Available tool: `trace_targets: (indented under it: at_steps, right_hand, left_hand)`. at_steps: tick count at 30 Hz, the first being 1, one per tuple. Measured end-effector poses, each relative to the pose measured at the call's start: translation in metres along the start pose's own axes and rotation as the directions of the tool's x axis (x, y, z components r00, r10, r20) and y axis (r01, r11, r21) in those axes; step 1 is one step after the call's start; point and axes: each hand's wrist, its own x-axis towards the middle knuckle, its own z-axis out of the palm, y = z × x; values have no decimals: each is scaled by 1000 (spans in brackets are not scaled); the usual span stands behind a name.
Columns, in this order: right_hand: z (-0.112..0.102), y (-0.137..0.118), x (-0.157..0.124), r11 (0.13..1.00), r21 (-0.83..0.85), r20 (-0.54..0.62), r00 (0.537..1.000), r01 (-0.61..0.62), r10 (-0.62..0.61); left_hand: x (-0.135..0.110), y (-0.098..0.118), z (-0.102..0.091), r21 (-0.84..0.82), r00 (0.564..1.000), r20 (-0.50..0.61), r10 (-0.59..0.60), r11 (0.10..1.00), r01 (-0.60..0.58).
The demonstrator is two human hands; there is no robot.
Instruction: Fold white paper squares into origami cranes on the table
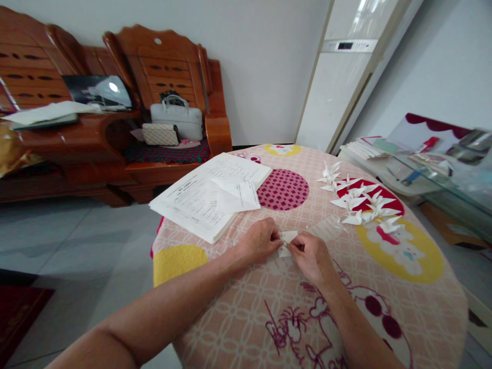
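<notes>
Between my two hands is a small folded piece of white paper (285, 251), low over the patterned tablecloth. My left hand (261, 240) pinches its left edge, fingers curled in. On the opposite edge my right hand (312, 256) pinches too, thumb and fingertips together. Parts of the paper are covered by the fingers. To the right stand several folded white paper cranes (357, 197), grouped on the cloth. Beyond my left hand lies a thick stack of printed sheets (192, 200), topped by a loose creased sheet (234, 197).
The round table (230, 318) wears a pink cloth. Behind it are a carved wooden chair (157, 66) with a grey handbag (180, 120) on its seat, and a tall white air conditioner (338, 82). A cluttered glass-topped stand (442, 189) adjoins the table at right.
</notes>
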Motion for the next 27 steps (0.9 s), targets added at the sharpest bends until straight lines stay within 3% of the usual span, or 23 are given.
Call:
trace_targets:
  at_steps: [12, 27]
  right_hand:
    - [2, -2, 1, 997, -28, 9, 997, -76, 77]
    - [3, -3, 3, 988, -44, 25, 988, -149, 150]
  left_hand:
    - [0, -1, 7, 15, 997, -37, -66, 998, 66]
    - [1, 1, 7, 109, 997, -20, -68, 992, 70]
